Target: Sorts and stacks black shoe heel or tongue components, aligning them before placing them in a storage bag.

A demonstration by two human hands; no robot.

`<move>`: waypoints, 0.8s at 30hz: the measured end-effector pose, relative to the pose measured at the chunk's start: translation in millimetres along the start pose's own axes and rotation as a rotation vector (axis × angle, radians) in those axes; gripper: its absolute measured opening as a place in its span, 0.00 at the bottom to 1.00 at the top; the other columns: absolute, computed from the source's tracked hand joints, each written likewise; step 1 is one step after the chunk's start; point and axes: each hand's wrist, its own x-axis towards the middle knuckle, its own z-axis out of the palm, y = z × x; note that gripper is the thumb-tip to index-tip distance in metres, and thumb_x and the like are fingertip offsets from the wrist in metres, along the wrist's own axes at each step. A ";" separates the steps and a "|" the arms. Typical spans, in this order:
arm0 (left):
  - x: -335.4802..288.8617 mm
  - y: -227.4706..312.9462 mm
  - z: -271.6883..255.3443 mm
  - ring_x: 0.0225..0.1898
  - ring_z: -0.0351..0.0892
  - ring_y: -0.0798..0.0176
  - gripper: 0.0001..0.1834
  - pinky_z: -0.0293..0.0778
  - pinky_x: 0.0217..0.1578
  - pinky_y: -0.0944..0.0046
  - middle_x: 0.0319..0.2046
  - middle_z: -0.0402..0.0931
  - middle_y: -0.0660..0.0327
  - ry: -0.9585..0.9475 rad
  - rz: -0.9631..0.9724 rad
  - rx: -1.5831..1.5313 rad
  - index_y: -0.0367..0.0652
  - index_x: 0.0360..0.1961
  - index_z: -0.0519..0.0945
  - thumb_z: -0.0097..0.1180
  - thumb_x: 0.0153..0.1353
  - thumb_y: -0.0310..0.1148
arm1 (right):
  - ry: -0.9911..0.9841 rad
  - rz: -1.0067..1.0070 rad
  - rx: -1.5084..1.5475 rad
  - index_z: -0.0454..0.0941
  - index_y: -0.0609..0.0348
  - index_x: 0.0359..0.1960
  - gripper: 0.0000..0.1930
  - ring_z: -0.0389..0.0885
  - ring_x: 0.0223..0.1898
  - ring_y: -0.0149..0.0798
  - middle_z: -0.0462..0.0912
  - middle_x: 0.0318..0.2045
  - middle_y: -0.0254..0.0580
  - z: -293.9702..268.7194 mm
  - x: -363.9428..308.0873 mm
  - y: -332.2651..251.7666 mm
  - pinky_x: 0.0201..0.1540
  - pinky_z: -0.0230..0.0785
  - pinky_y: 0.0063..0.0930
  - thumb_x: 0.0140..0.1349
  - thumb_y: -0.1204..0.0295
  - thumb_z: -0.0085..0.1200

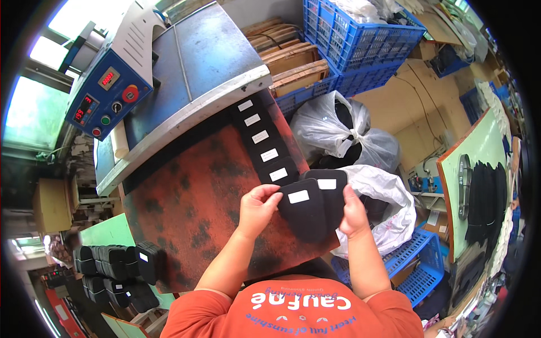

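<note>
My left hand (258, 207) pinches the upper left edge of a black flat pad (305, 217) with a white label near its top. In my right hand (355, 211) is a second black labelled pad (336, 198), gripped at its right side and partly covered by the first. Both pads are held over the right edge of a worn red-and-black belt (191, 225). Just beyond them, a row of several black pads (260, 147) with white labels runs along the belt toward the machine's opening.
A blue machine (211, 50) with a control panel (107, 93) stands ahead. Plastic bags (344, 129) and blue crates (360, 42) sit to the right. Stacked black pads (110, 262) lie at lower left. A green board (476, 163) with black pieces stands far right.
</note>
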 end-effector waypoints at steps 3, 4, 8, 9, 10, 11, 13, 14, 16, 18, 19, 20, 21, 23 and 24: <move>0.6 -10.9 -8.7 0.23 0.72 0.78 0.08 0.70 0.23 0.77 0.25 0.77 0.66 0.108 -0.098 0.039 0.35 0.37 0.78 0.59 0.55 0.23 | 0.041 -0.034 -0.032 0.64 0.65 0.57 0.26 0.72 0.54 0.43 0.72 0.53 0.48 -8.3 -5.1 -17.9 0.57 0.65 0.38 0.68 0.54 0.34; 4.6 -20.9 -11.5 0.23 0.72 0.78 0.08 0.69 0.23 0.77 0.26 0.77 0.66 0.139 0.007 0.120 0.35 0.37 0.78 0.59 0.55 0.24 | 0.032 -0.045 -0.013 0.64 0.64 0.57 0.25 0.72 0.54 0.44 0.72 0.53 0.48 -8.1 -5.5 -20.9 0.57 0.64 0.38 0.69 0.56 0.34; 2.0 -17.0 -4.9 0.22 0.69 0.75 0.12 0.69 0.26 0.75 0.32 0.74 0.63 0.160 0.462 0.454 0.35 0.39 0.78 0.61 0.52 0.24 | 0.047 -0.024 0.033 0.65 0.61 0.56 0.20 0.72 0.53 0.42 0.73 0.52 0.45 -11.7 -8.9 -13.9 0.57 0.64 0.37 0.69 0.63 0.34; -1.7 -11.8 0.5 0.21 0.69 0.73 0.13 0.69 0.26 0.73 0.33 0.73 0.60 0.154 0.589 0.505 0.35 0.39 0.78 0.62 0.50 0.24 | 0.056 -0.043 -0.012 0.66 0.58 0.55 0.16 0.73 0.52 0.40 0.74 0.50 0.42 -4.1 -10.5 -10.2 0.56 0.64 0.35 0.68 0.67 0.38; -10.1 -7.0 12.1 0.21 0.67 0.73 0.14 0.69 0.26 0.73 0.32 0.73 0.61 0.086 0.431 0.272 0.36 0.39 0.78 0.63 0.50 0.26 | 0.086 -0.022 -0.014 0.66 0.56 0.54 0.15 0.73 0.52 0.39 0.74 0.49 0.40 1.3 -12.4 -4.0 0.56 0.65 0.34 0.67 0.69 0.40; -18.7 1.1 19.0 0.22 0.69 0.74 0.14 0.68 0.26 0.74 0.29 0.74 0.61 0.007 0.412 0.279 0.36 0.39 0.78 0.63 0.50 0.25 | 0.116 -0.001 -0.016 0.66 0.55 0.54 0.15 0.73 0.51 0.38 0.74 0.49 0.39 4.7 -15.3 2.6 0.56 0.65 0.33 0.66 0.72 0.42; -29.7 -2.3 28.5 0.23 0.70 0.75 0.13 0.69 0.26 0.75 0.27 0.74 0.63 -0.029 0.377 0.171 0.36 0.39 0.78 0.62 0.50 0.22 | 0.069 0.064 -0.009 0.67 0.53 0.54 0.15 0.73 0.51 0.37 0.75 0.48 0.37 8.7 -19.7 11.8 0.55 0.66 0.34 0.65 0.75 0.44; -32.5 -4.5 29.5 0.24 0.71 0.77 0.10 0.68 0.26 0.76 0.25 0.74 0.66 0.005 0.423 0.214 0.36 0.36 0.78 0.60 0.52 0.21 | 0.053 0.090 0.008 0.67 0.53 0.54 0.15 0.73 0.51 0.38 0.75 0.48 0.38 8.4 -21.4 14.2 0.55 0.65 0.35 0.65 0.74 0.44; -36.5 -12.4 27.4 0.24 0.71 0.78 0.08 0.69 0.26 0.77 0.25 0.74 0.67 0.017 0.278 0.123 0.36 0.35 0.77 0.60 0.53 0.21 | 0.043 0.117 0.024 0.67 0.54 0.54 0.15 0.73 0.51 0.39 0.75 0.48 0.38 3.1 -24.1 14.8 0.56 0.65 0.36 0.65 0.73 0.44; -41.3 -10.2 23.8 0.24 0.70 0.79 0.05 0.69 0.25 0.77 0.25 0.74 0.70 0.048 0.046 -0.016 0.38 0.33 0.76 0.58 0.55 0.22 | 0.091 0.101 0.058 0.68 0.53 0.53 0.15 0.73 0.52 0.40 0.75 0.49 0.40 -5.7 -26.0 9.0 0.56 0.65 0.37 0.65 0.73 0.44; -41.8 -15.9 18.1 0.23 0.71 0.79 0.06 0.70 0.24 0.77 0.25 0.74 0.69 0.057 0.023 -0.018 0.38 0.35 0.76 0.58 0.55 0.23 | 0.081 0.028 0.007 0.67 0.56 0.55 0.16 0.72 0.53 0.43 0.73 0.51 0.43 -8.0 -28.6 3.9 0.57 0.63 0.39 0.67 0.67 0.41; -42.5 -21.1 14.0 0.23 0.71 0.78 0.06 0.70 0.24 0.77 0.25 0.74 0.69 0.080 0.006 0.007 0.38 0.35 0.75 0.58 0.55 0.23 | 0.086 0.044 0.064 0.66 0.59 0.56 0.19 0.71 0.54 0.44 0.73 0.52 0.45 -14.0 -30.1 -5.1 0.58 0.63 0.39 0.68 0.63 0.38; -42.3 -24.0 10.5 0.23 0.71 0.78 0.07 0.70 0.23 0.77 0.26 0.74 0.68 0.101 -0.009 0.032 0.38 0.35 0.75 0.58 0.55 0.23 | 0.091 0.057 0.121 0.65 0.61 0.56 0.21 0.71 0.55 0.45 0.72 0.53 0.46 -19.6 -30.5 -14.7 0.58 0.62 0.40 0.69 0.60 0.36; -39.8 -29.4 6.5 0.23 0.71 0.77 0.07 0.70 0.23 0.77 0.25 0.74 0.67 0.118 -0.017 0.056 0.36 0.35 0.75 0.58 0.55 0.23 | 0.041 -0.009 0.079 0.64 0.64 0.57 0.25 0.71 0.54 0.47 0.72 0.53 0.49 -27.5 -32.5 -25.1 0.58 0.61 0.41 0.69 0.56 0.30; -37.4 -32.2 6.5 0.23 0.71 0.76 0.07 0.70 0.23 0.77 0.26 0.73 0.66 0.139 -0.010 0.096 0.36 0.35 0.75 0.58 0.55 0.23 | 0.059 -0.002 0.070 0.64 0.64 0.57 0.24 0.71 0.54 0.47 0.72 0.53 0.49 -27.6 -33.3 -27.8 0.58 0.62 0.40 0.69 0.57 0.30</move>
